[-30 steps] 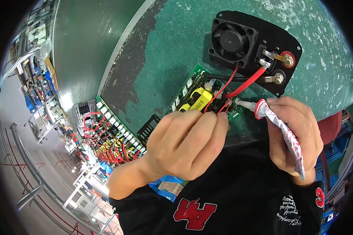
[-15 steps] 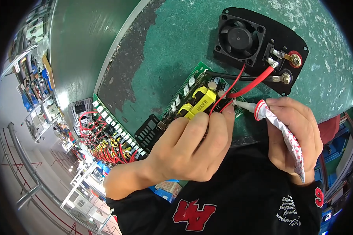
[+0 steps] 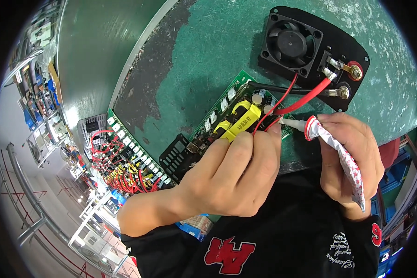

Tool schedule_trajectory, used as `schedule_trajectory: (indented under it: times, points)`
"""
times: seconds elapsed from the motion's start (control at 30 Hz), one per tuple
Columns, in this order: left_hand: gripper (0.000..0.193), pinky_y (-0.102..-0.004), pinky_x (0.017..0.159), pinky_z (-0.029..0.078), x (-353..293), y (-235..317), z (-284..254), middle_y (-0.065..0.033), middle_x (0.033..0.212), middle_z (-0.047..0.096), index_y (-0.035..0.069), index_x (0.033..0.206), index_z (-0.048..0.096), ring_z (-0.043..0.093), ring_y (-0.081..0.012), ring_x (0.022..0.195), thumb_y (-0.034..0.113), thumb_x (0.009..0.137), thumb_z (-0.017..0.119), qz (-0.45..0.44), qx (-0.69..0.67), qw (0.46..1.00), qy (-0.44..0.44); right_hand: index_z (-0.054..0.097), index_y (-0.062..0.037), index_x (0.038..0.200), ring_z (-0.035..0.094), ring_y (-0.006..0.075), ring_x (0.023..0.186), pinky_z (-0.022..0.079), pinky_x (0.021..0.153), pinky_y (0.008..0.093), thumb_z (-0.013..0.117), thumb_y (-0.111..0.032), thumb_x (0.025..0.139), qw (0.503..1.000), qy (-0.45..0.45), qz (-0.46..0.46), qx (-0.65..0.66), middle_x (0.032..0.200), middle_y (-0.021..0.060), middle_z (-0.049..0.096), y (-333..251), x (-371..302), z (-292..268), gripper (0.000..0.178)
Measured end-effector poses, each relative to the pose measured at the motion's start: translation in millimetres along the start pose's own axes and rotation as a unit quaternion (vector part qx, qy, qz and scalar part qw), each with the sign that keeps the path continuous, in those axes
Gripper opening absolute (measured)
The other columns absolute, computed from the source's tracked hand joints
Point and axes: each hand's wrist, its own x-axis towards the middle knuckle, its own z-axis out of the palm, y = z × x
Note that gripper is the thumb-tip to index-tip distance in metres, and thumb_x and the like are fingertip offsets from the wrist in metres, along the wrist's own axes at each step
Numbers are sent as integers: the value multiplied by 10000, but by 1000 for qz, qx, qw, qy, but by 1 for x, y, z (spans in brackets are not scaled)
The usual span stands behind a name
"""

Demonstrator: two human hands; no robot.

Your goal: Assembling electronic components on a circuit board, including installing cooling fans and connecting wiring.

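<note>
Close to the near edge of the worktop (image 3: 208,51), I have the board (image 3: 240,95) lying aslant, its long axis running from near left to far right, its near end hidden under my left hand (image 3: 231,176). That hand is the nearer, fingers bunched; a thin wire (image 3: 287,92) runs to them, though from my end I cannot tell whether they pinch it. My right hand (image 3: 361,148), off the board's right side, is wrapped round a tube (image 3: 342,160). Its nozzle (image 3: 293,123) points left to the board, the tip just beside my left thumb. Farther from that edge lies the fan (image 3: 291,42).
</note>
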Motion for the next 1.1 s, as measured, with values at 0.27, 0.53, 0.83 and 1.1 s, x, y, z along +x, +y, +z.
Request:
schedule_trajectory:
  times: [0.27, 0.53, 0.83, 1.1]
  points:
    - [184, -231, 576, 510, -3, 7, 2, -37, 875, 614, 14, 986, 736, 579, -124, 706, 138, 893, 636, 5, 114, 993, 7, 645, 79, 951, 694, 289, 813, 566, 739, 332, 714, 130, 705, 1000, -8, 26, 9, 886, 198, 688, -5, 0, 0, 260]
    - [180, -226, 594, 518, -3, 8, 3, -51, 847, 634, -12, 984, 722, 594, -123, 683, 119, 923, 615, 0, 96, 995, 3, 636, 76, 935, 680, 283, 826, 535, 763, 326, 678, 125, 783, 998, -4, 54, 20, 894, 190, 682, -5, -1, 3, 165]
    - [182, -222, 586, 513, -1, 5, 3, -52, 834, 636, -21, 979, 716, 597, -119, 681, 123, 924, 619, 21, 90, 996, -4, 626, 82, 977, 678, 292, 830, 535, 764, 344, 639, 90, 844, 999, -8, 45, 15, 912, 198, 679, -5, -1, 0, 135]
    - [193, -213, 588, 507, -3, 3, 0, -43, 828, 640, -18, 997, 720, 595, -109, 674, 135, 924, 628, 21, 82, 996, -8, 629, 69, 978, 669, 277, 835, 527, 766, 342, 627, 80, 861, 997, -24, 74, 19, 917, 196, 681, -8, -1, -1, 117]
